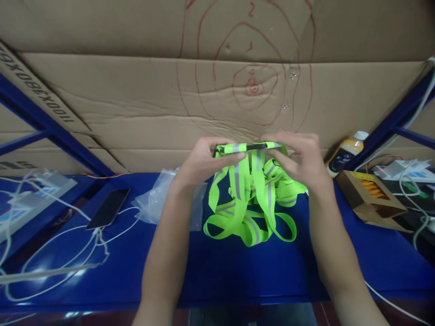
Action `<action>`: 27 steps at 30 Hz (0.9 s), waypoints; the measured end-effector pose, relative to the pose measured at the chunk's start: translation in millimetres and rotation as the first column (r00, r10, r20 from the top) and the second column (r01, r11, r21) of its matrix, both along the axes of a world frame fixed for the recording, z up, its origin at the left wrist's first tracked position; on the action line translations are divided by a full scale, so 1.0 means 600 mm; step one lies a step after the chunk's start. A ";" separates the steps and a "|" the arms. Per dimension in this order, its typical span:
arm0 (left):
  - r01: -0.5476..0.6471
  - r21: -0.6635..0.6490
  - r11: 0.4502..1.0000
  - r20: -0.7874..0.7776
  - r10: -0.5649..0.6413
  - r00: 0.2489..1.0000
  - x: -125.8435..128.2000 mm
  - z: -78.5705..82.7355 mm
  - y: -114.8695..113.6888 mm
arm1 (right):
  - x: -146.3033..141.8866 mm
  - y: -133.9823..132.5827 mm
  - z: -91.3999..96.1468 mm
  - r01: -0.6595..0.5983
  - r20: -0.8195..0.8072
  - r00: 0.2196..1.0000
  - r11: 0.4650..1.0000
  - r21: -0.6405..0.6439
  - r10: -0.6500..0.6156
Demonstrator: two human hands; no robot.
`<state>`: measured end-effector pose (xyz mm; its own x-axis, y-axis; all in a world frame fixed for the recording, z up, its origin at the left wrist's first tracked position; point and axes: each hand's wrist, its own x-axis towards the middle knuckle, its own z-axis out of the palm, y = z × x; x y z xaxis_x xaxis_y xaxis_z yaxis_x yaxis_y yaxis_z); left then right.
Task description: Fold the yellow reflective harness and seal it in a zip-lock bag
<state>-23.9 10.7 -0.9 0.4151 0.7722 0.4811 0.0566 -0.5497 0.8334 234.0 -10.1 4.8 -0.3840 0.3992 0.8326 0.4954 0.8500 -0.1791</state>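
Above the blue table, both my hands hold up a neon-yellow reflective strap (pixel 237 181) with a grey stripe down its middle. My left hand (pixel 207 158) pinches one side of its top stretch between thumb and fingers. On the other side, my right hand (pixel 297 154) grips the same stretch. A black piece (pixel 256 146), perhaps a buckle or slider, shows on the strap between the hands. Loops of the strap hang down and lie in a loose heap on the table. Clear plastic bags (pixel 152 199) lie beside my left forearm.
On the left, a phone (pixel 108 208) lies among white cables near a power strip (pixel 37 199). At right stand a bottle with a white cap (pixel 346 151) and an open cardboard box (pixel 370 197) with orange contents. Cardboard with red drawn rings (pixel 254 88) forms the back wall.
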 end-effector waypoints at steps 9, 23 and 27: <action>0.088 -0.110 0.990 0.237 -0.060 0.970 -0.006 0.011 -0.013 | -0.016 -0.011 0.007 0.005 0.086 0.996 0.997 0.076 -0.011; -0.042 -0.031 0.999 0.226 0.048 0.973 0.020 -0.010 0.009 | 0.003 -0.004 0.009 0.016 -0.131 0.991 0.994 -0.104 -0.030; 0.170 -0.251 0.953 0.279 -0.098 0.955 0.023 -0.013 0.008 | -0.002 0.000 0.002 0.055 -0.174 0.984 0.994 0.091 -0.039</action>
